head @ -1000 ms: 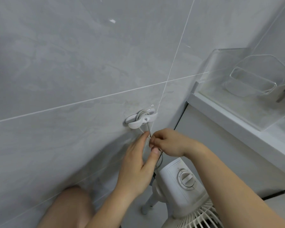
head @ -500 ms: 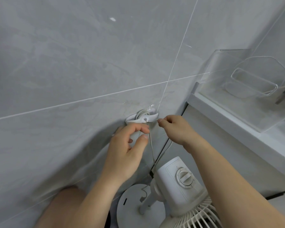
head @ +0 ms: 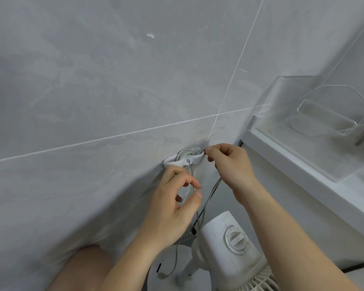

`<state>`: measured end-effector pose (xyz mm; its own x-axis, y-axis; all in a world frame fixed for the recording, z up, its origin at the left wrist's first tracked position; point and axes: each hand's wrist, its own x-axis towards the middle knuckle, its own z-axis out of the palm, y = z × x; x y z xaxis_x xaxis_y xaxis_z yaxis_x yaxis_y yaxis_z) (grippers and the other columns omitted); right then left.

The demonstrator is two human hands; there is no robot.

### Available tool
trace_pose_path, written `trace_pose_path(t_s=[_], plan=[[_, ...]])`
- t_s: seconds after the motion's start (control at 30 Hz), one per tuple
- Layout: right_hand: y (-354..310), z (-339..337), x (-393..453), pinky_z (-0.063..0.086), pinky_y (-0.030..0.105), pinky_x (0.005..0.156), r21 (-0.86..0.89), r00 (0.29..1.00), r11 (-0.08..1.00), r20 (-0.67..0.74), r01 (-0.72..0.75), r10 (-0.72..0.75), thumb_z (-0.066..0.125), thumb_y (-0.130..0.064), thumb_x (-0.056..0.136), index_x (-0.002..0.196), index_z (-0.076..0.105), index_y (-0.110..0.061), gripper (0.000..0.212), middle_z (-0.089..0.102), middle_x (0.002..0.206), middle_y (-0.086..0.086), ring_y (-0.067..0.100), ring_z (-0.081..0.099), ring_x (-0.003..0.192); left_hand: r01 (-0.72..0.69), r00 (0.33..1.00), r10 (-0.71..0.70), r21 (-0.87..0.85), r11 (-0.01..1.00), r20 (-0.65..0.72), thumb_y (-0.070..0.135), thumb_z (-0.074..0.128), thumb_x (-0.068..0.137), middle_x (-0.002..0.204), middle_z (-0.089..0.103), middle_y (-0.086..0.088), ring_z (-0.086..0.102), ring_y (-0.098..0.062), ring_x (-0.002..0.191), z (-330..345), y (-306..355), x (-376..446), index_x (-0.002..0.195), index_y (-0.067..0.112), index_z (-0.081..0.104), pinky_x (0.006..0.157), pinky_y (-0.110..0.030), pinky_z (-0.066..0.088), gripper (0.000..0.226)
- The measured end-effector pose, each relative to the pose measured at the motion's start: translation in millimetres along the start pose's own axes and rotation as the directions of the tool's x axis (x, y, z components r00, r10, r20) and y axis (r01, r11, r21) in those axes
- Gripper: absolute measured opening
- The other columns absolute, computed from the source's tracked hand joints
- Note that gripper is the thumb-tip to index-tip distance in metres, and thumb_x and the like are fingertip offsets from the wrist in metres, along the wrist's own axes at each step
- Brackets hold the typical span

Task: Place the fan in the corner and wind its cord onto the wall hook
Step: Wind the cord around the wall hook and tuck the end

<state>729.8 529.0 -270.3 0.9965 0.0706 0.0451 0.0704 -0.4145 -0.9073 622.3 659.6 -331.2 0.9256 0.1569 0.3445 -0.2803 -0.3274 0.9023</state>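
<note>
The right hand [head: 232, 166] pinches the thin grey power cord [head: 213, 187] at the right end of the white plastic wall hook [head: 184, 161], where loops already sit. Just below the hook, the left hand [head: 174, 204] pinches another strand between thumb and forefinger. Under both hands the white plastic standing fan [head: 229, 244] stands close to the grey tiled wall [head: 93, 91]

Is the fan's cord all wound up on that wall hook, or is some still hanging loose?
Partly wound: a few loops of cord sit on the wall hook, while strands hang loose toward the fan.
</note>
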Motion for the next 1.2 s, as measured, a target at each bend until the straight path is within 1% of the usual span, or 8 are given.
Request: trace_pose_path(t_s=[0.13,0.27,0.4,0.5,0.67,0.83,0.93,1.2], plan=[[-5.3,4.2,-8.0,0.044,0.020,0.060,-0.012,0.990,0.990,-0.003,0.140,-0.140,0.068,-0.022,0.092,0.082,0.081,-0.020,0.017,0.073,0.069,-0.007,0.003,0.054,0.059,0.000,1.000,0.000,-0.022,1.000,-0.014,0.027,0.065,0.086,0.113,0.053,0.014,0.059,-0.010,0.112,1.8,2.1,1.1,0.093,0.037,0.066,0.079,-0.036,0.054,0.012],[-10.0,6.3,-12.0,0.044,0.018,0.062,-0.005,0.988,0.988,0.031,0.151,-0.151,0.070,-0.025,0.092,0.089,0.082,-0.021,0.014,0.079,0.080,-0.006,-0.001,0.059,0.061,-0.002,0.999,0.001,-0.019,1.000,-0.047,0.026,0.064,0.087,0.125,0.054,0.021,0.055,-0.006,0.125,5.2,0.5,0.5,0.102,0.040,0.070,0.080,-0.031,0.054,0.022],[-10.7,1.9,-14.1,0.046,0.018,0.062,0.031,0.988,0.992,0.094,0.121,-0.124,0.072,-0.028,0.091,0.092,0.081,-0.021,0.011,0.078,0.083,0.000,0.001,0.058,0.062,-0.020,0.996,0.016,-0.038,0.999,-0.086,0.020,0.063,0.089,0.134,0.059,0.023,0.062,-0.010,0.115,3.9,-0.4,-0.4,0.116,0.041,0.068,0.079,-0.025,0.055,0.034],[-12.0,-0.6,-14.8,0.046,0.017,0.063,0.036,0.987,0.994,0.120,0.104,-0.107,0.071,-0.030,0.093,0.092,0.082,-0.023,0.013,0.079,0.086,-0.001,-0.004,0.060,0.065,-0.018,0.994,0.011,-0.061,0.998,-0.108,0.020,0.063,0.088,0.128,0.066,0.021,0.065,-0.012,0.112,0.5,1.0,0.9,0.117,0.038,0.068,0.079,-0.018,0.052,0.035],[-12.5,-2.9,-16.6,0.046,0.010,0.062,0.054,0.976,0.990,0.168,0.128,-0.135,0.067,-0.021,0.096,0.105,0.082,-0.018,0.018,0.079,0.084,-0.013,-0.009,0.066,0.072,0.009,0.999,-0.013,-0.083,0.996,-0.040,0.023,0.062,0.087,0.117,0.070,0.024,0.063,-0.008,0.116,2.3,4.4,-2.5,0.107,0.040,0.070,0.084,-0.024,0.048,0.028],[-13.4,0.4,-18.6,0.047,0.013,0.072,0.120,0.954,0.977,0.225,0.177,-0.200,0.064,-0.007,0.093,0.112,0.078,-0.020,0.027,0.081,0.094,-0.004,0.004,0.073,0.093,-0.015,0.977,-0.003,-0.083,0.996,-0.215,0.024,0.060,0.088,0.111,0.070,0.021,0.064,-0.009,0.100,-10.6,12.6,-1.2,0.113,0.036,0.068,0.083,-0.013,0.045,0.029],[-13.5,-2.5,-17.3,0.047,0.010,0.072,0.138,0.939,0.970,0.255,0.198,-0.229,0.059,0.003,0.092,0.114,0.075,-0.018,0.035,0.082,0.096,-0.002,0.008,0.074,0.095,0.023,0.975,-0.051,-0.129,0.991,-0.218,0.028,0.059,0.087,0.105,0.072,0.020,0.066,-0.007,0.098,-22.4,15.3,1.1,0.106,0.037,0.069,0.079,-0.010,0.045,0.023],[-10.9,-5.5,-17.9,0.048,0.007,0.071,0.133,0.915,0.962,0.300,0.240,-0.270,0.044,0.017,0.086,0.101,0.078,-0.005,0.043,0.082,0.101,0.001,0.002,0.074,0.095,0.080,0.971,-0.039,0.172,0.982,-0.234,0.037,0.061,0.083,0.081,0.061,0.011,0.059,-0.013,0.074,-25.9,8.5,-0.2,0.090,0.033,0.060,0.061,-0.019,0.040,0.008]])
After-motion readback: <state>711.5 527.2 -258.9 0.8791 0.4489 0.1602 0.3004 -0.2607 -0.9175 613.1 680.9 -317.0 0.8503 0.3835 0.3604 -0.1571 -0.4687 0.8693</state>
